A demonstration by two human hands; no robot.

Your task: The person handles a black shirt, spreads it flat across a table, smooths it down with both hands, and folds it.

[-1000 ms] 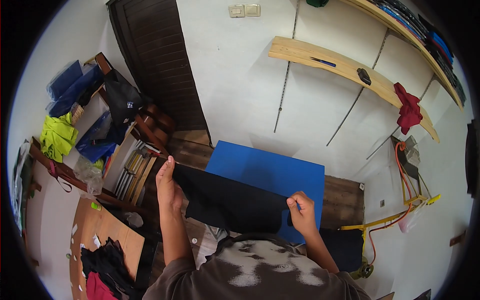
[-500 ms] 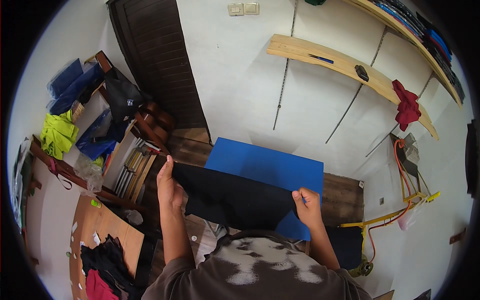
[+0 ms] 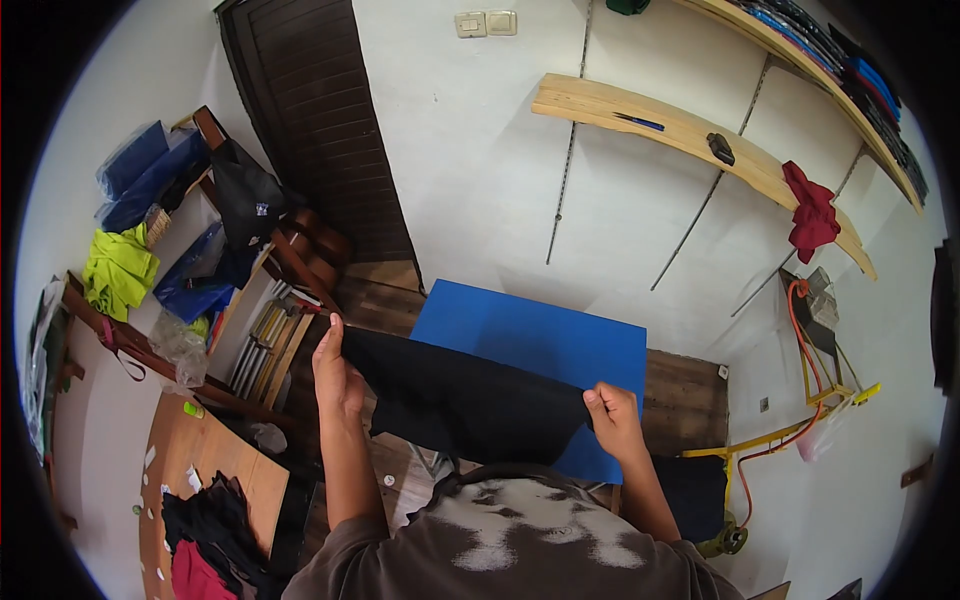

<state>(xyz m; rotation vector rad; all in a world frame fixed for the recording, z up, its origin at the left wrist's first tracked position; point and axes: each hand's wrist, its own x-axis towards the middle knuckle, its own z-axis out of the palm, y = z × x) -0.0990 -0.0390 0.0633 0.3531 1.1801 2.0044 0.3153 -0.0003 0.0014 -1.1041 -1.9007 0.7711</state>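
A piece of black cloth is stretched between my two hands, above the near part of a blue table. My left hand grips its left end, thumb pointing up. At the opposite end my right hand is closed on the cloth's upper corner, thumb on top. The cloth slopes slightly down to the right, and its lower edge hangs close to my shirt. Parts of the fingers are hidden behind the cloth.
A wooden table at the lower left carries a pile of black and red clothes. Shelving with bags and a lime-green cloth lines the left. A wooden wall shelf holds a red cloth. A yellow frame stands at right.
Both hands keep hold of the black cloth, almost in the same place. The view has shifted very slightly, and the cloth's lower edge hangs a little differently.
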